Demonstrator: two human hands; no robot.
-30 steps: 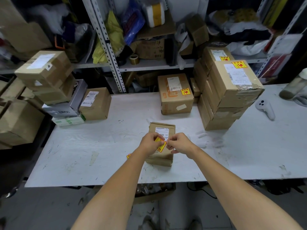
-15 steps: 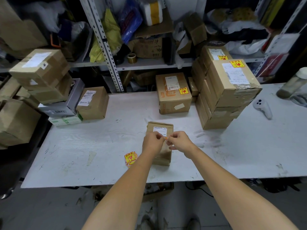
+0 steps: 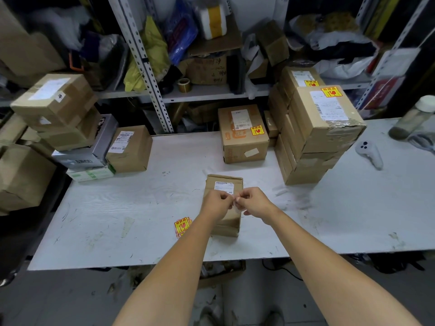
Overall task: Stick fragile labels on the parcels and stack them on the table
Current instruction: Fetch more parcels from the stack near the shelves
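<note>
Brown paper parcel (image 3: 231, 221) lies flat on the white surface (image 3: 141, 208). Left hand (image 3: 215, 204) and right hand (image 3: 255, 202) are over the parcel, fingers curled, fingertips meeting, both pinching a small pale slip (image 3: 236, 207); its print cannot be read. Yellow labels (image 3: 182, 225) lie just left of the parcel. Labelled boxes (image 3: 324, 128) stand stacked behind the parcel, to its right.
</note>
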